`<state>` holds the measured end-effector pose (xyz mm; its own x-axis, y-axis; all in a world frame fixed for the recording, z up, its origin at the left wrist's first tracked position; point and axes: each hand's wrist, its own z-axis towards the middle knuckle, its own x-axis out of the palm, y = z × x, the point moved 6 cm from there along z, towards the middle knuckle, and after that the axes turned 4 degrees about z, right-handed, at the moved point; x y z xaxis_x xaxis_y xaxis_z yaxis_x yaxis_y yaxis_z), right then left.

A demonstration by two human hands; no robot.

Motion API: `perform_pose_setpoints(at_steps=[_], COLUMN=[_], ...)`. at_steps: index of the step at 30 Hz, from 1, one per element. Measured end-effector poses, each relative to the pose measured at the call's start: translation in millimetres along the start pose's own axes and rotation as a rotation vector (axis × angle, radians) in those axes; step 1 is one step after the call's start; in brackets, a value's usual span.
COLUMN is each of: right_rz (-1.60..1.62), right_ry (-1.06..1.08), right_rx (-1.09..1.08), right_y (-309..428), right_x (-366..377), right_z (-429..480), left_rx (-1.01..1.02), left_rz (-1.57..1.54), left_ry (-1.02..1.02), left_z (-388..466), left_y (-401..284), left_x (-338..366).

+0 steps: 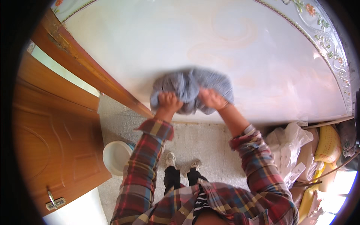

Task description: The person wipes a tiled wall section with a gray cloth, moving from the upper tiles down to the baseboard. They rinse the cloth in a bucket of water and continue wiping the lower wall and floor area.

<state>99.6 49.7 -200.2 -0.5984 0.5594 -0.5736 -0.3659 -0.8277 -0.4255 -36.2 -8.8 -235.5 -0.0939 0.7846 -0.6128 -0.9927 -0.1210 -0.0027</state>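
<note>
A crumpled grey-blue cloth, partly blurred, lies against the glossy tiled wall in front of me. My left hand grips the cloth's lower left part, its fingers curled into the folds. Against the cloth's lower right part rests my right hand, which is blurred; whether its fingers hold the fabric or only press on it, I cannot tell. Both forearms reach up from rolled plaid sleeves.
A wooden door with a metal handle stands at the left, beside its wooden frame. A white basin sits on the speckled floor. Filled sacks and clear plastic wrapping are piled at the right.
</note>
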Motion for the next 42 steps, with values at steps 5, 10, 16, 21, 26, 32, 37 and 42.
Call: perform_pose_setpoints(at_steps=[5, 10, 16, 21, 26, 32, 37, 42], right_rz=[0.736, 0.204, -0.065, -0.054, 0.376, 0.670, -0.083, -0.199], right_ry=[0.400, -0.031, -0.498, -0.241, 0.124, 0.298, -0.322, -0.690], right_rx=[0.069, 0.272, 0.394, 0.484, 0.292, 0.604, 0.615, 0.700], right_y=[-2, -111, -225, -171, -70, -78, -198, -257], right_x=[1, -133, -246, -170, -32, -69, -198, -234], right_z=[-73, -10, 81, 18, -151, -169, -119, -61], left_rx=[-0.022, -0.009, 0.064, 0.226, 0.556, 0.439, 0.385, 0.420], left_rz=[0.006, -0.121, 0.031, 0.158, 0.066, -0.080, -0.224, -0.199], left_ry=[0.209, -0.066, -0.585, -0.402, -0.161, 0.308, -0.282, -0.543], left_z=[-45, 87, 236, 159, -14, -18, 128, 183], left_y=[-33, -61, -125, -148, -134, -130, -180, -218], left_x=[0, -77, -160, -89, 26, 36, -51, -88])
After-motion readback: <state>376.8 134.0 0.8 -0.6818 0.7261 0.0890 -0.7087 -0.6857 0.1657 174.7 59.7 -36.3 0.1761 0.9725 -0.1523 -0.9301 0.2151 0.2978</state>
